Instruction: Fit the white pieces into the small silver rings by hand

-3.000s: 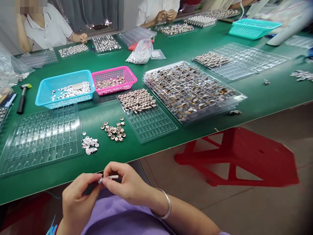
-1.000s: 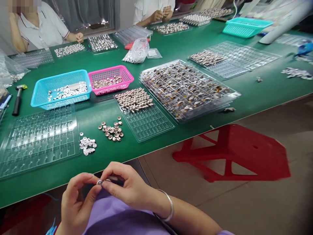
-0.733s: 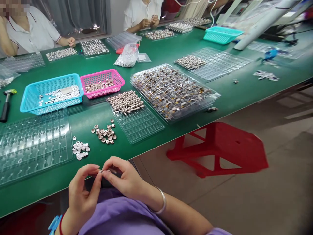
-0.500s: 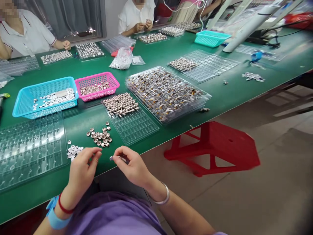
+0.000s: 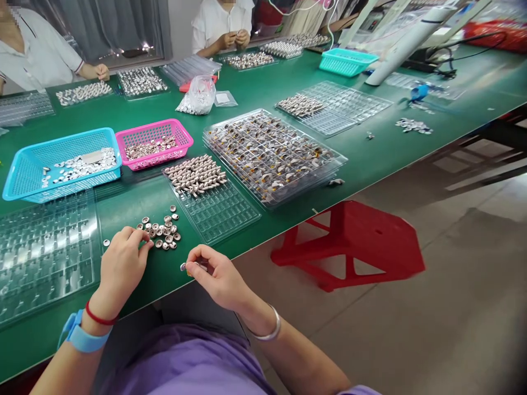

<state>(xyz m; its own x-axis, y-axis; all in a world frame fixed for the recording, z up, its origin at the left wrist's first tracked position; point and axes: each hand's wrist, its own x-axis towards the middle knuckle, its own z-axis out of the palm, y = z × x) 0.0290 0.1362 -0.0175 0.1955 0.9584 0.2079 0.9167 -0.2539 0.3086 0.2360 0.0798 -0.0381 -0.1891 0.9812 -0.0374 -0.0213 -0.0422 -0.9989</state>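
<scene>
My right hand is closed in a pinch near the table's front edge. A small round white-faced piece sticks out from its fingertips; the fingers hide the rest. My left hand reaches to the near left side of a loose pile of small copper-coloured round caps. Its thumb and forefinger are pinched together there, and whatever lies between them is hidden. One white disc shows beside that hand, which covers the other discs.
Beyond the pile lie a partly filled clear tray, a stacked filled tray, a blue basket and a pink basket. A vacant clear tray lies left. A red stool stands right. Co-workers sit opposite.
My left hand has moved left and forward from near my right hand to the cap pile, covering the white discs. My right hand keeps its pinch. The view has shifted slightly.
</scene>
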